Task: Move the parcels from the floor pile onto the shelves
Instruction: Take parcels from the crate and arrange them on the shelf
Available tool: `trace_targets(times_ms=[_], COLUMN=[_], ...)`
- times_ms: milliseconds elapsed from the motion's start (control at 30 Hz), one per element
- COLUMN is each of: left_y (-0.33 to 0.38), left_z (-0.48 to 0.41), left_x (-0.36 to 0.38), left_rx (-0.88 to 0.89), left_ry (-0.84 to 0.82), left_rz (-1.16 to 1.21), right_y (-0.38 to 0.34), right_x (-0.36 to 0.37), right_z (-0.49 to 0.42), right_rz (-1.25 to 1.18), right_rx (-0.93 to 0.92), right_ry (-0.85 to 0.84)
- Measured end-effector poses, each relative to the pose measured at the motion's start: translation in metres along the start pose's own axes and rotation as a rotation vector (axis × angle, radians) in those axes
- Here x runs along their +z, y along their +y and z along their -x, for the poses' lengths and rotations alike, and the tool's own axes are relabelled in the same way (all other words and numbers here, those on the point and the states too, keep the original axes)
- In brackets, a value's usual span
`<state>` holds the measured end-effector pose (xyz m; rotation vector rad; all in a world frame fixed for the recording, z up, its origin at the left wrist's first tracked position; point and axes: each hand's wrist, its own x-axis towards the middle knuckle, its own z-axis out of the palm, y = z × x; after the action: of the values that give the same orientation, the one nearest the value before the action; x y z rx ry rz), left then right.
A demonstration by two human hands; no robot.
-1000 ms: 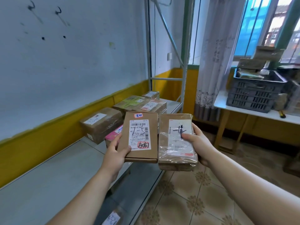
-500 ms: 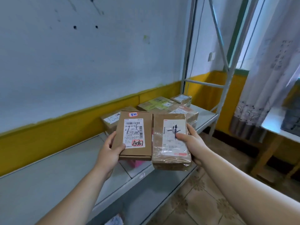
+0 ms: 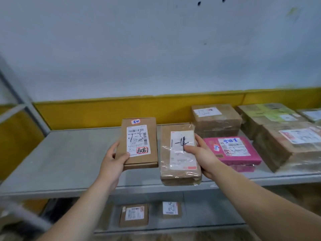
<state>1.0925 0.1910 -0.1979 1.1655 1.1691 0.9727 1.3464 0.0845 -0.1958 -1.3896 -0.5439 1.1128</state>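
1. Since half a second ago, both parcels have come in over the shelf. The view now faces it squarely, and the window and curtain are out of sight.
2. Left fingers (image 3: 125, 155) curl around the near left corner of the flat cardboard parcel (image 3: 139, 141) marked 1-5, thumb on top. The left hand (image 3: 112, 161) grips it firmly.
3. Right fingers (image 3: 189, 148) clamp the plastic-wrapped brown parcel (image 3: 178, 159), with the thumb pressing its white label. The right hand (image 3: 202, 158) wraps around its right edge.
4. Held side by side, the parcels are close but apart, and their long axes point away from the person, toward the wall.
5. Beneath and to the left of the cardboard parcel lies a bare stretch of the grey upper shelf (image 3: 69, 159). The wrapped parcel sits just beside a pink parcel (image 3: 232, 150), its near end over the front lip. Whether either parcel touches the shelf, I cannot tell.
6. Judging by this, both go straight down, and the wrapped one probably needs pushing deeper.
7. Taped brown boxes (image 3: 216, 119) stand behind, and two small parcels (image 3: 133, 214) lie on the lower shelf.
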Motion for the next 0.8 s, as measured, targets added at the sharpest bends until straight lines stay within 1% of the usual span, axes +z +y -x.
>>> trace_targets(times_ms=[133,267,533,700,800], left_y=[-0.007,-0.016,-0.026,-0.022,-0.014], left_z=[-0.010,-0.024,-0.051,-0.063,-0.067], left_x=[-0.039,-0.057,-0.050,-0.030,-0.009], left_rx=[-0.017,-0.025,-0.043,-0.028,0.000], left_ry=[0.096,0.116,0.026,-0.038,-0.080], left_rz=[-0.097,-0.123,-0.134,-0.137,-0.114], right_y=[0.020,0.039,0.059,0.058,0.046], right_x=[0.037,0.060,0.065,0.063,0.061], right_z=[-0.022,-0.046,-0.077,-0.077,-0.067], right_rz=[0.073,0.123,0.230,0.397,0.470], right_rx=[0.048,0.095,0.193,0.169,0.109], right_ry=[-0.017,0.032,0.061,0.106,0.159])
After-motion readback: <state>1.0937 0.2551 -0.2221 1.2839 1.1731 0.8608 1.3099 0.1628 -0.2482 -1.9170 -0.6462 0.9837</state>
